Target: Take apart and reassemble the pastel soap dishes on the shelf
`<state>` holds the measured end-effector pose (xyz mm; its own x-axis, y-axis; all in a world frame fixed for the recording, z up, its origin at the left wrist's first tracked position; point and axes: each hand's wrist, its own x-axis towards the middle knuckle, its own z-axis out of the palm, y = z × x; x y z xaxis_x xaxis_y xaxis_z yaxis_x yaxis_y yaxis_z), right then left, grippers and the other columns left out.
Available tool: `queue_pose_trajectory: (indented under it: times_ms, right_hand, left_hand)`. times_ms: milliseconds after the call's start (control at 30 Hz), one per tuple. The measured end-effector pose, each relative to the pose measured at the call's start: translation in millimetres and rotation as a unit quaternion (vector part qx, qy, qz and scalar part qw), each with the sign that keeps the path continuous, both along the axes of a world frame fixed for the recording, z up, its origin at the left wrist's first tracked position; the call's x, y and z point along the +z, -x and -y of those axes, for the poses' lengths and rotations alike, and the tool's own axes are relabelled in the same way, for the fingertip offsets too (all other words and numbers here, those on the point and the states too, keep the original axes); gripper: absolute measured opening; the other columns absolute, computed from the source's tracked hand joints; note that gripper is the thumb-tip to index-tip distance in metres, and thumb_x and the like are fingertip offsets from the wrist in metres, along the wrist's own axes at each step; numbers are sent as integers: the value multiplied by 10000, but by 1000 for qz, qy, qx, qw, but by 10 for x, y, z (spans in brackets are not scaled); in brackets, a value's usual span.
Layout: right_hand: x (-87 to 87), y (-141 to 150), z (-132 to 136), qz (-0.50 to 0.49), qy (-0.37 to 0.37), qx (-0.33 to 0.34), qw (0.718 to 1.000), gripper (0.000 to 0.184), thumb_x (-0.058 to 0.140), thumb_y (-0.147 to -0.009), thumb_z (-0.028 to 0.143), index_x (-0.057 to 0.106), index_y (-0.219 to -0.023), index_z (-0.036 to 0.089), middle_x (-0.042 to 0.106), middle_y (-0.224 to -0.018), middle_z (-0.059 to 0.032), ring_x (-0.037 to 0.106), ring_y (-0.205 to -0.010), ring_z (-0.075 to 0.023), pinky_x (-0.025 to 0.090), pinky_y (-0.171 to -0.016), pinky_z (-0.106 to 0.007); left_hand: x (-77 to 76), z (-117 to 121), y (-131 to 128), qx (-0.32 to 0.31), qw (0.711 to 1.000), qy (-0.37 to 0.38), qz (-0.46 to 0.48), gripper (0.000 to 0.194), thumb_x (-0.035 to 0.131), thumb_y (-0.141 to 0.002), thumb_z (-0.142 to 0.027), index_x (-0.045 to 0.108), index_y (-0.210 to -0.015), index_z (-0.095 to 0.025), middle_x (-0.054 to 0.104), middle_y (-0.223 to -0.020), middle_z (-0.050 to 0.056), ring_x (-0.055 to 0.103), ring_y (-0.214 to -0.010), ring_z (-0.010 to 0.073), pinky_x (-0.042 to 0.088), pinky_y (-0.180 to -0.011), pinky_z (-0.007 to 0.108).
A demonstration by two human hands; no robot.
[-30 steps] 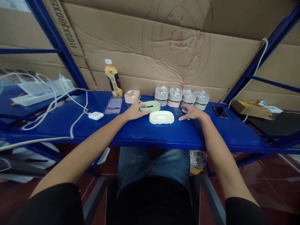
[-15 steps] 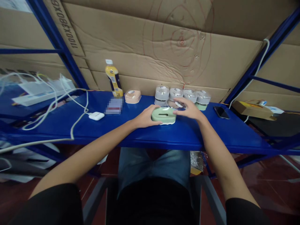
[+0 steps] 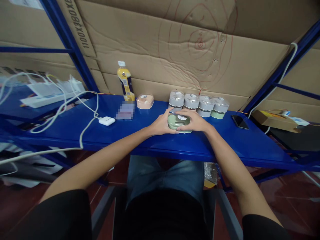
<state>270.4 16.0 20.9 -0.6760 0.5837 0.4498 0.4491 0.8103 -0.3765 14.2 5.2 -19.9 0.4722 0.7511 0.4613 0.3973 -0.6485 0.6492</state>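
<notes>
A small oval green box (image 3: 172,125) with a slot in its top sits near the front of the blue table. Over it lies a see-through lid (image 3: 183,118) bearing a round white sticker; whether it is fully seated I cannot tell. My left hand (image 3: 163,124) wraps round the box's left side. From the right, my right hand (image 3: 197,122) grips the lid, fingers at its back and thumb at the front. Just behind my hands stand several lidded boxes with grey tops (image 3: 191,98) in a row.
A closed pink box (image 3: 145,101) and a yellow drink bottle (image 3: 126,83) stand at the back left. White earphone case (image 3: 107,121), white cables and a power strip (image 3: 47,99) lie left. A phone (image 3: 240,122) and an opened carton (image 3: 275,120) lie right on the blue table (image 3: 160,145).
My right hand has brought the clear lid forward and down onto the green box. My left hand stays on the box. The view has shifted slightly.
</notes>
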Motion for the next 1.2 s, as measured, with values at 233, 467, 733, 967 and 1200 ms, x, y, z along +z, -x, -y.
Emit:
queue_pose_trajectory:
  times_ms: [233,467,733,967,1200]
  right_hand:
    - [-26,-6,-5,21,1,-34,999,846,907,-840,646,696,-1582,298,730,-1430,-138,727,-1241,-374,575,-1128,-594]
    - [-46,-38,-58,-5,27,-50,998,940,960,-736,682,715,-1555,292,778,-1380,-123,745,-1254,-380,582,-1135,-590]
    - [-59,-23,-72,-32,42,-75,996,968,1001,-654,655,750,-1496,248,801,-1408,-135,751,-1304,-402,574,-1172,-609]
    - [-27,-31,-40,-7,44,-75,996,919,989,-686,646,758,-1480,246,795,-1414,-136,747,-1305,-396,569,-1177,-604]
    - [-65,-27,-28,12,40,-62,997,946,972,-704,723,740,-1514,293,795,-1375,-124,751,-1259,-397,582,-1144,-627]
  left_hand:
    - [-12,-26,22,18,1000,18,-7,1348,1022,-612,-598,350,-1698,-166,694,-1499,259,679,-1398,506,545,-1151,682]
    - [21,-13,8,10,1000,1,-11,1223,997,-645,-581,421,-1653,-197,614,-1619,228,632,-1468,477,532,-1206,621]
    - [-1,-38,11,-1,1000,-9,-5,1176,989,-656,-591,449,-1623,-197,637,-1589,223,645,-1449,466,528,-1207,634]
    - [1,-34,19,-48,997,-52,-31,1212,984,-666,-557,413,-1674,-200,544,-1680,247,560,-1542,485,450,-1286,674]
    - [-10,-34,30,-34,997,-40,-60,1183,970,-674,-574,433,-1646,-166,558,-1661,254,574,-1527,477,467,-1274,648]
